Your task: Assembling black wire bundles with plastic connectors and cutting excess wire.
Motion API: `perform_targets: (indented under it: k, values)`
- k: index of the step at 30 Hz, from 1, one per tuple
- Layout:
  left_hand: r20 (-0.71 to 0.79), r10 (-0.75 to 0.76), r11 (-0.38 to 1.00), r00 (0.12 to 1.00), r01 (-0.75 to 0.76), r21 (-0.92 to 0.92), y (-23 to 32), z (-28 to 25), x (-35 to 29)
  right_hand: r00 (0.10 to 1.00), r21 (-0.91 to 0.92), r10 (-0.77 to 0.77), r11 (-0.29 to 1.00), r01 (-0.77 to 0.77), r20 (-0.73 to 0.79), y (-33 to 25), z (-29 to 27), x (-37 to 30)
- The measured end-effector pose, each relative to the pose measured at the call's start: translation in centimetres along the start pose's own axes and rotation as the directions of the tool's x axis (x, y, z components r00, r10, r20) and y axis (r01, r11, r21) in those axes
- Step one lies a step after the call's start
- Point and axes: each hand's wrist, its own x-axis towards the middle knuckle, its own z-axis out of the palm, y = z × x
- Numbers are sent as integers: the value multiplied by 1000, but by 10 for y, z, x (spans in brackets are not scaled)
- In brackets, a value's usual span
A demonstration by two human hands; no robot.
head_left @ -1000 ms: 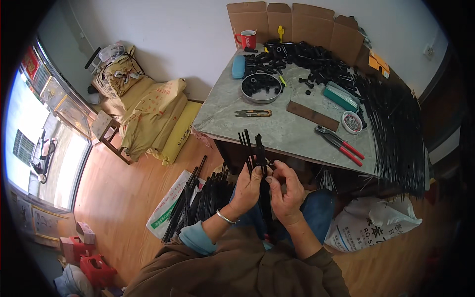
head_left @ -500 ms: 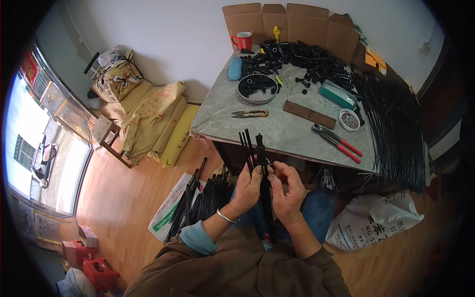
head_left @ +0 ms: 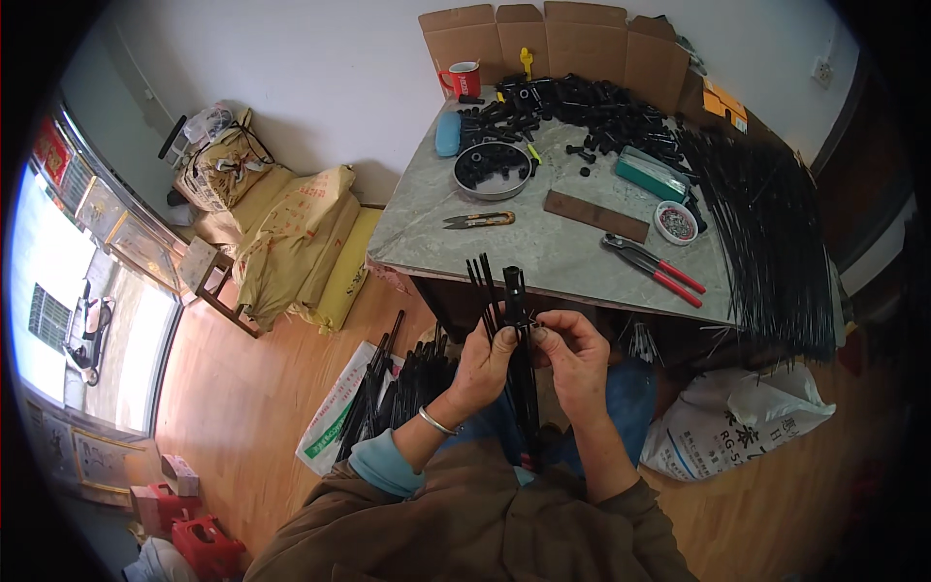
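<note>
In front of my lap, my left hand (head_left: 482, 369) is closed around a bundle of thin black rods (head_left: 525, 403) with a tubular black head (head_left: 514, 286) standing upright at its top. Several loose black rod ends (head_left: 481, 276) stick up from the same hand, left of the head. My right hand (head_left: 578, 364) pinches with thumb and forefinger right beside the bundle, just below the head. Whatever small thing sits between those fingertips is too small to make out.
Ahead stands a table (head_left: 407, 233) with thread snips (head_left: 480, 221), red-handled pliers (head_left: 655, 270), a brown bar (head_left: 596, 215), a round metal tin (head_left: 493, 170), a small white bowl (head_left: 676, 223), black parts (head_left: 592, 107) and long black rods (head_left: 766, 233). More rod bundles (head_left: 407, 383) lie at left; a white sack (head_left: 722, 427), right.
The tubular head now tilts so its open top shows more. My right fingertips have shifted slightly on the bundle, and the whole view has moved a little.
</note>
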Motion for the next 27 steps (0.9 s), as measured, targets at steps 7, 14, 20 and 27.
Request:
perform_targets:
  k: [7, 14, 20, 27]
  values:
    - [2, -31, 1000, 1000, 31, -1, 3, 3, -2, 1000, 36, -27, 999, 26, 10, -1, -2, 1]
    - [28, -16, 999, 999, 15, 30, 6, 4, 0, 1000, 41, -11, 999, 10, 12, -2, -7, 2]
    - [76, -20, 1000, 997, 21, -19, 8, 2, 3, 1000, 48, 3, 999, -1, -25, -2, -5, 1]
    - [68, -12, 1000, 998, 11, 13, 9, 3, 2, 998, -21, -48, 999, 47, -39, -1, -4, -2]
